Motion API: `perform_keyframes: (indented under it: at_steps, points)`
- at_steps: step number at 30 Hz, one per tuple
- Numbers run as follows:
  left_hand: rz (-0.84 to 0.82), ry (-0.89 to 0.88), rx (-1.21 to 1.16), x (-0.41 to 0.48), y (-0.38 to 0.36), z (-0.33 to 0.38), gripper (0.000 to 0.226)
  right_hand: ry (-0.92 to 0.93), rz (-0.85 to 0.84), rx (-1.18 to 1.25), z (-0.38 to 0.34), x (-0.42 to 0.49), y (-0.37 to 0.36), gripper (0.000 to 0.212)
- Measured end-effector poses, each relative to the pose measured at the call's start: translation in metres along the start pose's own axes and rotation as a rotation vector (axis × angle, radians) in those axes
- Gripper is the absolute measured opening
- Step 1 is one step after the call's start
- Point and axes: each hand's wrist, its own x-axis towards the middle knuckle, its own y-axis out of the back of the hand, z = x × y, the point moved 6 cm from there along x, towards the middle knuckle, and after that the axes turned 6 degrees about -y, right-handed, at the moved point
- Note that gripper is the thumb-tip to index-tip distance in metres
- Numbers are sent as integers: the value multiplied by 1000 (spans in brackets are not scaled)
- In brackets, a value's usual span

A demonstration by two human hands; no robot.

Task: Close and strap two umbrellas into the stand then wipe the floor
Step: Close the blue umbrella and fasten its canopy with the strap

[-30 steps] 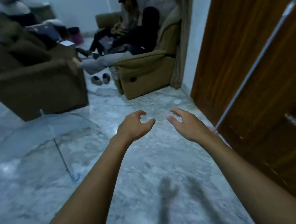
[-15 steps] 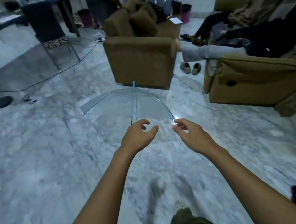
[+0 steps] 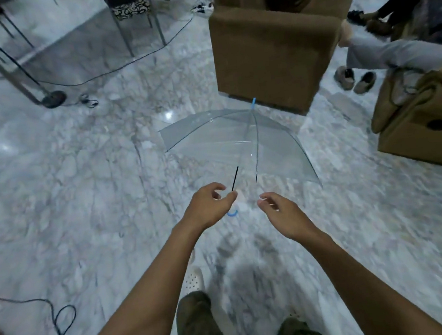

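A clear plastic umbrella (image 3: 228,139) lies open on the marble floor (image 3: 82,194) in the middle of the head view, its blue tip pointing at the brown armchair. Its dark shaft runs toward me and ends in a blue curved handle (image 3: 232,214). My left hand (image 3: 209,207) hovers right at the handle end, fingers curled and apart, holding nothing. My right hand (image 3: 282,215) is beside it to the right, also with fingers apart and nothing in it. No second umbrella or stand is in view.
A brown armchair (image 3: 271,54) stands just behind the umbrella. A tan recliner (image 3: 421,126) with a seated person's legs and slippers (image 3: 354,79) is at right. Metal furniture legs and a black cable (image 3: 113,69) are at back left; another cable (image 3: 62,323) lies near left.
My view has swung left from the wooden door to the room. The umbrella is now straight ahead and closer, and both hands have reached down near its handle.
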Motion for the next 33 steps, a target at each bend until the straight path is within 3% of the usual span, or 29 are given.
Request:
perform_keyframes:
  at_steps: [10, 17, 22, 27, 33]
  points:
    - [-212, -14, 35, 191, 0, -138, 36, -197, 67, 80, 38, 164, -113, 36]
    - [-269, -66, 23, 332, -96, -241, 43, -227, 123, 193, 157, 322, -188, 36]
    - [-220, -126, -56, 439, -180, -300, 51, -163, 155, 299, 233, 432, -243, 15]
    - [-75, -275, -135, 519, -227, -308, 66, -62, 212, 307, 258, 518, -265, 40]
    - [-102, -371, -222, 576, -260, -306, 69, 20, 203, 310, 255, 576, -274, 47]
